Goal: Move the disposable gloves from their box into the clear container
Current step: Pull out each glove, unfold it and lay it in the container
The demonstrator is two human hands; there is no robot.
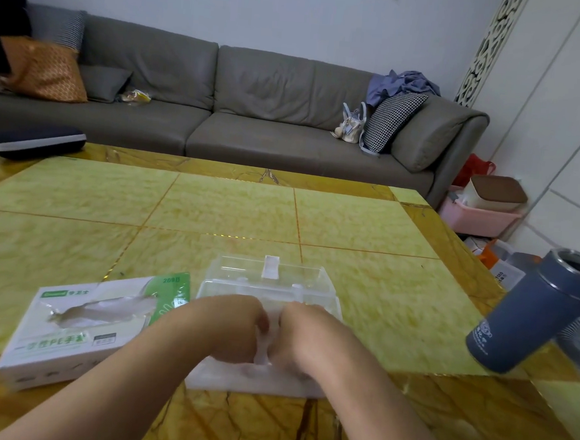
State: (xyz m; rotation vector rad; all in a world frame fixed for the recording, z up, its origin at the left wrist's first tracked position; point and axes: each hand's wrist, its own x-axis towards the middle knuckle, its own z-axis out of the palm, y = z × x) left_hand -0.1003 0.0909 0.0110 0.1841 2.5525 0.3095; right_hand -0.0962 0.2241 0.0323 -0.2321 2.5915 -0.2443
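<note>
Landmark: clear container (pixel 270 289), near edge of the yellow marble table (pixel 214 207), lid tipped up at its far side.

Far left of the container, on the table's far-left edge: dark flat case (pixel 36 140). Behind the table, grey sofa (pixel 255 107) with orange cushion (pixel 45 68) at its left end.

Just left of the container, touching or nearly so: glove box (pixel 92 326), white and green, lying flat, top slot torn open with a clear glove (pixel 104 310) poking out of it.

Left hand (pixel 239 329) is down inside the container, knuckles toward the camera, fingers curled in over crumpled clear film. Right hand (pixel 297 337) is right beside it, almost touching, also down in the container with fingers curled. Between the two hands a wad of disposable gloves (pixel 261 353) shows, translucent, sitting in the container's near half. Both hands seem to grip or press that wad; fingertips are hidden, blurred, so exact hold cannot be told.

Right of the container, well apart, at the table's right edge: blue-grey thermos cup (pixel 532 312), lid off, looks tilted by the wide lens. Further right, on the floor: pink basket (pixel 481 219). On the sofa's right end: checked cushion (pixel 391 120) and small handbag (pixel 352 124).
</note>
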